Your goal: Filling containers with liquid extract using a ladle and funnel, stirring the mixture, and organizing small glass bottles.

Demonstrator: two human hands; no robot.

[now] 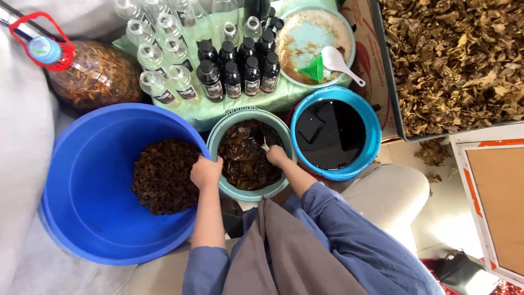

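Left hand clamped on rim of teal colander; right hand inside, grip closed on a utensil, mostly hidden among wet dark leaves. Beside it: blue tub, dark-liquid bucket. Bottles beyond, partly cropped.

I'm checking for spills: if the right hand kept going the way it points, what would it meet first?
The right hand points up-left into the teal strainer bowl, a utensil in its grip, so it would likely first meet the wet dark leaves there. Depth is unclear from above.
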